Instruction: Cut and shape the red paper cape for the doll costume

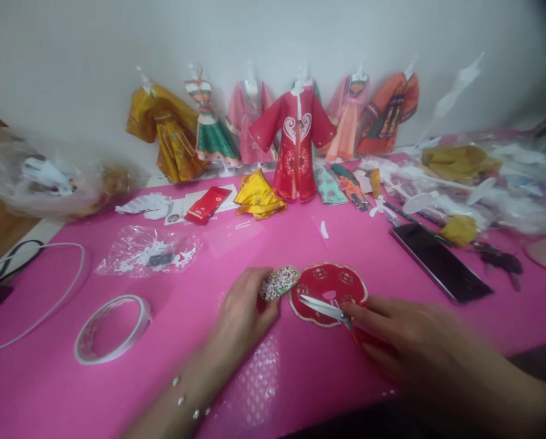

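Observation:
My left hand (249, 305) grips a small oval piece with a speckled, beaded-looking face and a green edge (280, 283) between thumb and fingers. Beside it, flat on the pink table, lies a red scalloped fabric piece (313, 277) with flower motifs and a pale beaded border. In my right hand (391, 332) is a pair of scissors (330, 310) with red handles. The blades point left over the red piece and are slightly parted. Whether they touch the fabric I cannot tell.
Several dressed doll stands line the wall, with a red robe (293, 143) foremost. A tape roll (112, 329) lies left, near a plastic bag of white parts (151, 253). To the right are a phone (441, 262), keys (499, 259) and heaped plastic bags. Bubble wrap (257, 381) lies in front.

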Action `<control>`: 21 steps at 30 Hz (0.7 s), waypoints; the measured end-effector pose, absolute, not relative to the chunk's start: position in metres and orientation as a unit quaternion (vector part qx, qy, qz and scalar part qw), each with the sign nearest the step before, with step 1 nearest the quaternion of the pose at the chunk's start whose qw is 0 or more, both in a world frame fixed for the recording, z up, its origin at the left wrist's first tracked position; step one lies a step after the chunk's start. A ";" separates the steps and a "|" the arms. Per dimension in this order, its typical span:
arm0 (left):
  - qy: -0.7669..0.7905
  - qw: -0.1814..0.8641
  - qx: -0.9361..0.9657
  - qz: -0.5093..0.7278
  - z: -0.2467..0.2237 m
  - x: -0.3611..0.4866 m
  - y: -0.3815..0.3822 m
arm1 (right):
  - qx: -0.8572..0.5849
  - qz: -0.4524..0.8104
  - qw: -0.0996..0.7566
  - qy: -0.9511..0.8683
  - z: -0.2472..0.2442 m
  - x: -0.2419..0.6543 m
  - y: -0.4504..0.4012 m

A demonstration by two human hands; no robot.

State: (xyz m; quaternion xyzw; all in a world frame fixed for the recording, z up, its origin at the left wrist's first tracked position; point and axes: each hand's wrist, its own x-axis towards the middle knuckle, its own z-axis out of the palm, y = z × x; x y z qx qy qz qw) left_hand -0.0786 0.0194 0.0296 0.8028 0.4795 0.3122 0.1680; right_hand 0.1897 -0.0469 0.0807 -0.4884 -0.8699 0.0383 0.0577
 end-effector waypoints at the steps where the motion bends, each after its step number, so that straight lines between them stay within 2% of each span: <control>1: 0.469 0.179 0.804 0.320 0.030 -0.077 0.018 | -0.482 0.040 0.061 -0.873 0.083 0.188 -0.047; 8: 0.394 0.224 0.827 0.334 0.041 -0.073 0.011 | -0.463 0.017 0.068 -0.883 0.085 0.183 -0.045; 21: 0.343 0.237 0.838 0.352 0.040 -0.072 0.008 | -0.460 -0.011 0.085 -0.884 0.081 0.177 -0.044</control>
